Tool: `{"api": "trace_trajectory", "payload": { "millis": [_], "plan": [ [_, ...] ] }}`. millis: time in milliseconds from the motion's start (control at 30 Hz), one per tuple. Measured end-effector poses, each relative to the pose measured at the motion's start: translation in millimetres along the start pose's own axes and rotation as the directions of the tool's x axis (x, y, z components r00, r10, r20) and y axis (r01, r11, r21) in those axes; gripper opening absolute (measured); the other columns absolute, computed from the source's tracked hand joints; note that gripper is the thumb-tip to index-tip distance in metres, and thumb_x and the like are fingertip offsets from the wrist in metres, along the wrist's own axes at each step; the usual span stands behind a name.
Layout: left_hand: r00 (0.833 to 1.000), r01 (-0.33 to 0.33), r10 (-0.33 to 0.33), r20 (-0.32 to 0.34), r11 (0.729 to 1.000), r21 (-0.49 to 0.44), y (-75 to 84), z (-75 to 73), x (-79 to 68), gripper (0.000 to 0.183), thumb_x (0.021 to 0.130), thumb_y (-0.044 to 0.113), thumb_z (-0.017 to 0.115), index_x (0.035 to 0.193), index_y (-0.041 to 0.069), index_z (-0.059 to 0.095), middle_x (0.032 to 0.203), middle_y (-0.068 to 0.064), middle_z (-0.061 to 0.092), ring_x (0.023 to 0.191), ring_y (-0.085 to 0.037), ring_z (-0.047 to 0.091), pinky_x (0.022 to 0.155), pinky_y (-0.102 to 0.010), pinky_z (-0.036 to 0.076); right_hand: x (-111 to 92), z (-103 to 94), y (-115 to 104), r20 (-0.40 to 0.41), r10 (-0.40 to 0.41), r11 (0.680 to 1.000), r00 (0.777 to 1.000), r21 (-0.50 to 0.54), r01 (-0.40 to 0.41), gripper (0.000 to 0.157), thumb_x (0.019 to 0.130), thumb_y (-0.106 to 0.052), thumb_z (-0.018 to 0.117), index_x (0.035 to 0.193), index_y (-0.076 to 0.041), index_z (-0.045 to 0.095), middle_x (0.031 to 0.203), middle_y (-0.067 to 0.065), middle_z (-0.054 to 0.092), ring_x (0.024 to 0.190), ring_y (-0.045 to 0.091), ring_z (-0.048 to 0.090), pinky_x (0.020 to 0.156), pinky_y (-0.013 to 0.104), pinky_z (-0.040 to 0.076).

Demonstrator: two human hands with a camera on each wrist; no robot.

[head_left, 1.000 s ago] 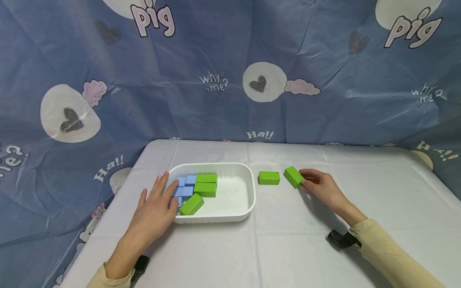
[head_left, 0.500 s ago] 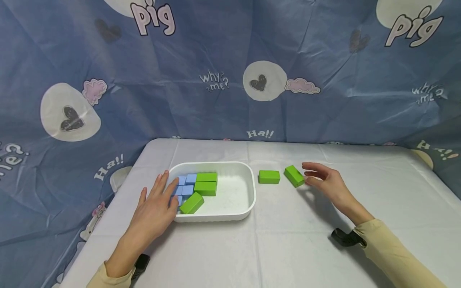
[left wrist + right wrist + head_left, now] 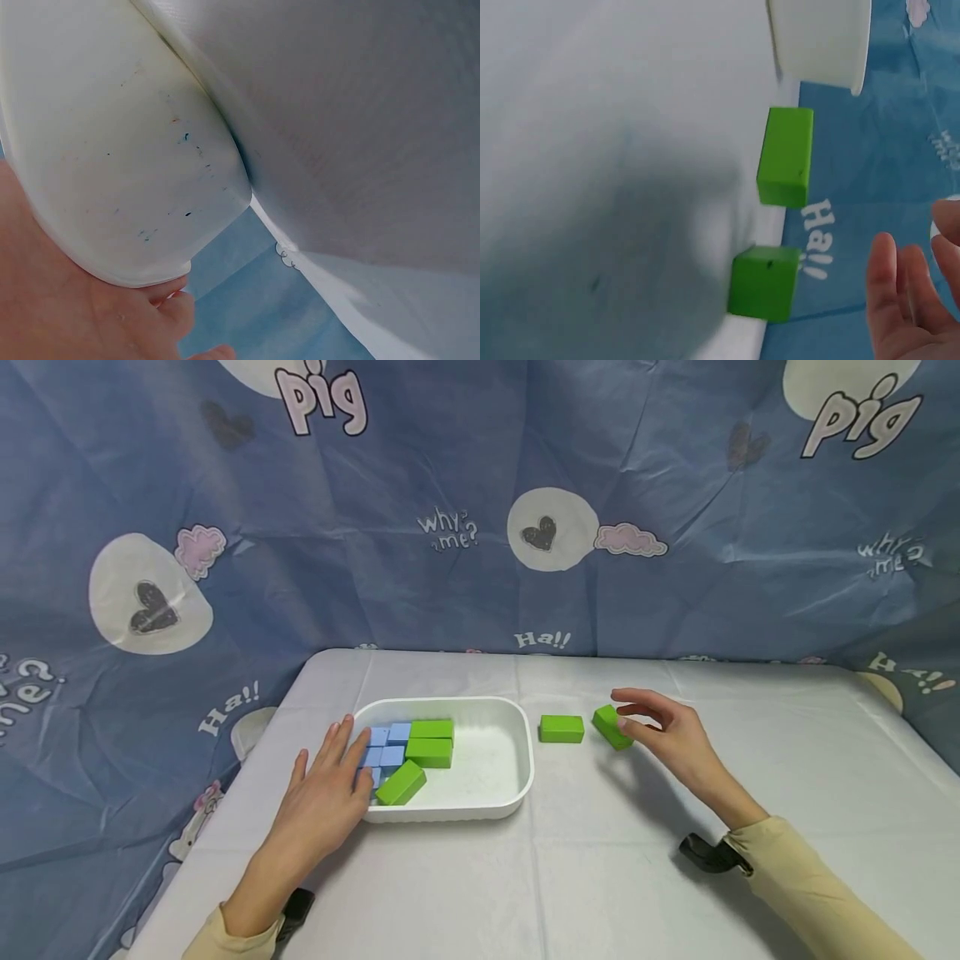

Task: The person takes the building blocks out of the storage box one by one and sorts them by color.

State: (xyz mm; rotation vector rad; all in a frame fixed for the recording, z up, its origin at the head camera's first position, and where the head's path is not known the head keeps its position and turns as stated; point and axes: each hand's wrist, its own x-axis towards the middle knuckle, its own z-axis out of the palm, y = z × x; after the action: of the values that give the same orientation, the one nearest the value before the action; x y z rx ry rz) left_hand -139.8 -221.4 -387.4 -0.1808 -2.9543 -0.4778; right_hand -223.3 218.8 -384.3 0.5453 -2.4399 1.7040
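My left hand (image 3: 322, 802) lies over the left end of a white tray (image 3: 491, 810), its fingers spread across the rim. Inside the tray, several light blue blocks (image 3: 392, 757) are packed at the left, partly hidden by that hand. Several green blocks (image 3: 429, 753) sit beside them, the front one (image 3: 401, 783) turned askew. The left wrist view shows the tray's outer wall (image 3: 135, 150). My right hand (image 3: 675, 735) hovers above a slanted green block (image 3: 609, 727) on the table, fingers loosely curved and holding nothing; its thumb and fingertips partly cover that block. Another green block (image 3: 561, 729) lies between it and the tray.
A white cloth (image 3: 600, 877) covers the table. Behind it hangs a blue patterned curtain (image 3: 435, 593). A black device (image 3: 708, 853) is worn at the right wrist and another black device (image 3: 296, 910) at the left.
My right hand has let go of the slanted green block, drawn back a little, then come leftward over it. The blocks and tray stay put, and my left hand has not moved.
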Motion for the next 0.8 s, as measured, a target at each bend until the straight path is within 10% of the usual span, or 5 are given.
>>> {"api": "trace_trajectory", "payload": {
  "millis": [800],
  "plan": [
    [1.0,0.0,0.0,0.003,1.0,-0.003,-1.0,0.6,-0.5,0.054,0.103,0.025,0.039,0.152,0.003,0.034,0.162,-0.018,0.014,0.149,-0.035,0.01,0.11,-0.067,0.008,7,66.4,-52,0.212,-0.069,0.986,0.975,0.164,0.034,0.032,0.092,-0.003,0.067,0.124,-0.006,0.065,0.12,0.009,0.065,0.107,0.033,0.062,0.09,0.035,0.053]
  ]
}}
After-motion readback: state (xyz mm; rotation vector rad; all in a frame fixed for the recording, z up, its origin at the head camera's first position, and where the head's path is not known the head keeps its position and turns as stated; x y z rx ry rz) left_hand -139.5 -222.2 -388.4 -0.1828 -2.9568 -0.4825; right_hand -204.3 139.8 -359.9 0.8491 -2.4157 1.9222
